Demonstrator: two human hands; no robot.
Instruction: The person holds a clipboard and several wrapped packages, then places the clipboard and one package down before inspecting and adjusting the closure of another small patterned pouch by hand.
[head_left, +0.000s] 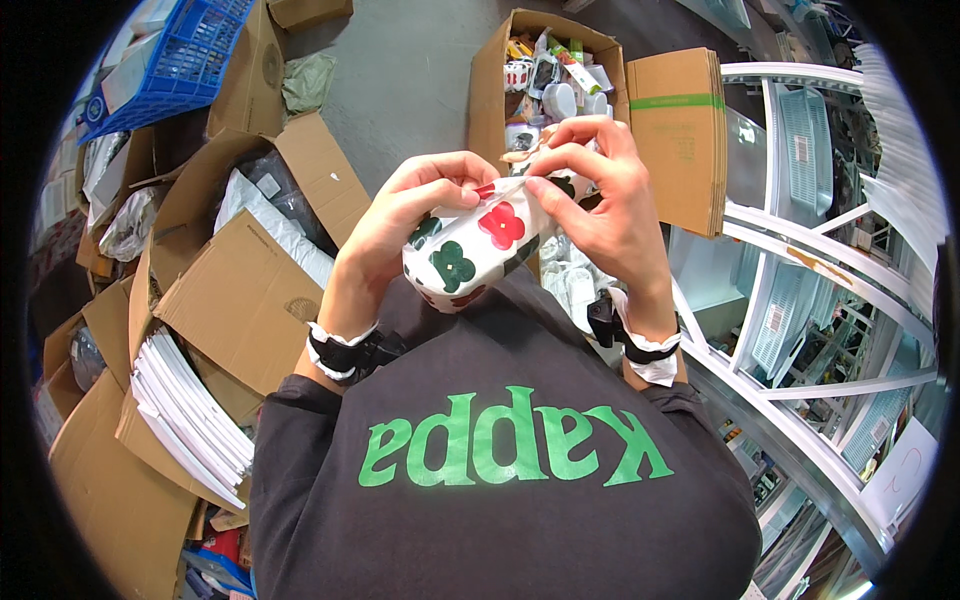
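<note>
Between my two hands, at chest height, is a white pouch or wrapped package (478, 253) printed with red and dark green flowers. It lies slantwise, its near end low on the left. My left hand (431, 199) pinches the upper edge between thumb and fingers, close to a red patch. With thumb and fingertips, my right hand (596, 176) grips the same edge farther along. A small tan piece (517, 156) shows at the far end, partly behind my fingers. What is inside the package is hidden. Both wrists wear black straps over white wrapping.
Beyond my hands stands an open cardboard box (487, 97) of mixed packaged goods. Flattened cartons (675, 142) lean beside it. White metal shelving (750, 217) with plastic baskets lines the right. Open cartons (240, 300) and a blue crate (180, 67) crowd the left.
</note>
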